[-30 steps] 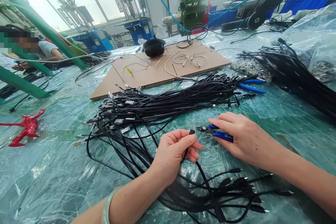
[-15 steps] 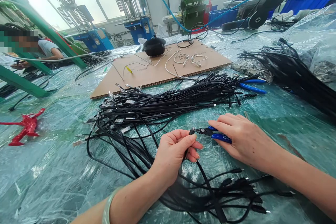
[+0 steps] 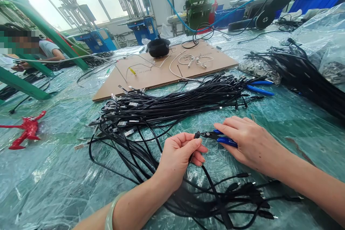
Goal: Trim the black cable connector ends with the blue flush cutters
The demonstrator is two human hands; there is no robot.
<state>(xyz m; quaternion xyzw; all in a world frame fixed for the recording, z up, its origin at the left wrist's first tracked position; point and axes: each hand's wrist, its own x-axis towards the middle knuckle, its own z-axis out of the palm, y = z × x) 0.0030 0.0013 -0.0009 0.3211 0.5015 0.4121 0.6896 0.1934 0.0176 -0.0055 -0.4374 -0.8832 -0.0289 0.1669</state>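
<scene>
Between the thumb and fingers of my left hand (image 3: 180, 158) is a black cable (image 3: 197, 136), its connector end poking up past the fingertips. My right hand (image 3: 248, 142) is closed around the blue handles of flush cutters (image 3: 226, 141). The cutters' dark jaws point left and meet the connector's tip; whether they touch it or grip it is too small to tell. Below both hands, a loose bunch of black cables (image 3: 215, 201) trails toward the bottom edge, small plugs at its right end. Just beyond lies a thick bundle of black USB cables (image 3: 172, 102).
Cardboard sheets (image 3: 161, 72) carry a black bowl-like object (image 3: 158, 48) and white cables (image 3: 194, 61). Blue-handled pliers (image 3: 260, 89) lie at the bundle's right end. More black cables (image 3: 304, 72) are at right, a red object (image 3: 28, 129) at left. A person (image 3: 51, 50) sits beyond green posts.
Almost nothing differs. Both hands keep their places, with the cutters' jaws still at the cable's connector end.
</scene>
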